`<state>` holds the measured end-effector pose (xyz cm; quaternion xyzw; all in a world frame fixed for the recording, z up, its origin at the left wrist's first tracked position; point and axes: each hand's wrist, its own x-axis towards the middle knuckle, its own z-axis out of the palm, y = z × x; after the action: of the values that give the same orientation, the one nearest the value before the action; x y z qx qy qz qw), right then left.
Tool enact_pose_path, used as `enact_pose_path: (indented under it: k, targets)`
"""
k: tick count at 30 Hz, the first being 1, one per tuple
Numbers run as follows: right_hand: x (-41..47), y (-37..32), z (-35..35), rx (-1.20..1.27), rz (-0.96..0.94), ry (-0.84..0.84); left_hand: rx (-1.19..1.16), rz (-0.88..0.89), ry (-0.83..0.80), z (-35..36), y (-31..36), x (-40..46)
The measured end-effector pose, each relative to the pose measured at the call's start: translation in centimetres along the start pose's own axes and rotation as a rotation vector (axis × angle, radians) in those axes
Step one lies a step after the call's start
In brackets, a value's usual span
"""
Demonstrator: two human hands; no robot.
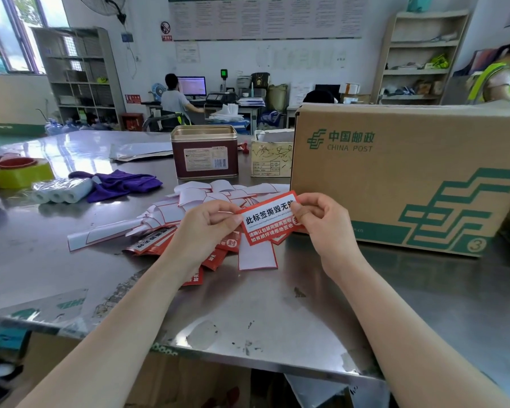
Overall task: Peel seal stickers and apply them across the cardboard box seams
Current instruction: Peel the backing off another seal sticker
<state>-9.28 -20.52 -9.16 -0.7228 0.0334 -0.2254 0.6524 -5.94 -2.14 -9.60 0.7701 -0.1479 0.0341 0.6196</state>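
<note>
A red and white seal sticker [270, 220] is held above the steel table between both hands. My left hand [206, 223] pinches its left edge and my right hand [321, 222] pinches its right end. A large cardboard box [409, 172] printed with green China Post marks stands upright at the right, just behind my right hand. Under my hands lies a pile of red seal stickers [159, 244] and several white peeled backing papers [200, 195], one backing paper [256, 254] nearest me.
On the steel table [248, 304] stand a dark red tin [204, 153], a small carton [271, 157], a purple cloth [121, 184], white rolls in plastic [61, 191] and a yellow tape roll [18, 172]. People sit at desks behind.
</note>
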Motion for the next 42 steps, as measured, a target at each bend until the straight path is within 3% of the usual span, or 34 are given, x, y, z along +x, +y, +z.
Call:
enact_pose_path:
  k: [6, 12, 17, 19, 22, 24, 29, 38, 42]
  targets:
    - [0.1, -0.1, 0.2, -0.015, 0.029, -0.038, -0.01, 0.004, 0.05, -0.1, 0.0, 0.0]
    - [0.3, 0.0, -0.3, -0.037, -0.057, 0.065, 0.074, 0.088, -0.18, 0.2, 0.6, -0.7]
    - [0.3, 0.3, -0.1, -0.094, -0.063, 0.058, 0.152, 0.091, -0.213, 0.3, 0.4, -0.6]
    - [0.3, 0.5, 0.0, -0.227, -0.135, 0.089, 0.111, 0.082, -0.172, 0.2, 0.4, -0.6]
    - [0.0, 0.6, 0.3, -0.468, -0.34, 0.148, 0.015, 0.061, 0.03, -0.1, 0.3, -0.2]
    - [-0.4, 0.5, 0.7, -0.532, -0.426, 0.07, 0.009, 0.062, 0.114, -0.2, 0.3, -0.1]
    - [-1.6, 0.9, 2.1, -0.418, -0.369, -0.285, 0.058, 0.163, -0.034, 0.1, 0.2, -0.4]
    - [-1.3, 0.9, 1.9, -0.384, -0.349, -0.252, 0.13, 0.229, -0.114, 0.3, -0.4, -0.1]
    - [-1.2, 1.0, 2.0, -0.405, -0.335, -0.232, 0.292, 0.3, -0.077, 0.3, -0.6, 0.0]
